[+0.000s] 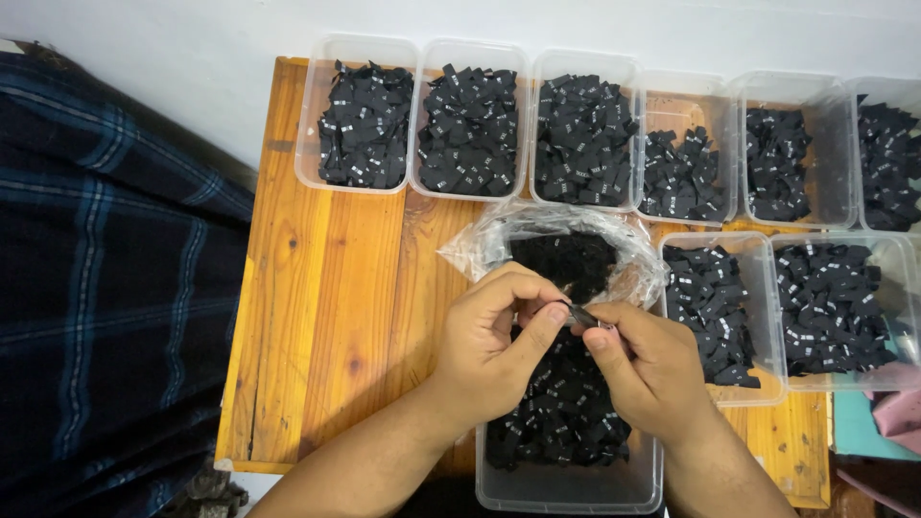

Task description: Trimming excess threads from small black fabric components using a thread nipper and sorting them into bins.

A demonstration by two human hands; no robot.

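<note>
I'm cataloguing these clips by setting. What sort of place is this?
Probably a small garment-label sorting bench: clear tubs of black woven tags on a wooden table, both hands pinching one tag.

Both forearms come in from the near edge, bare to as far as the view shows, with no sleeves, watch, bracelet or gloves. The left hand and the right hand carry no rings. Fingernails are short and plain, unpainted.

Left hand and right hand pinch a small black label above a clear tub.
</note>
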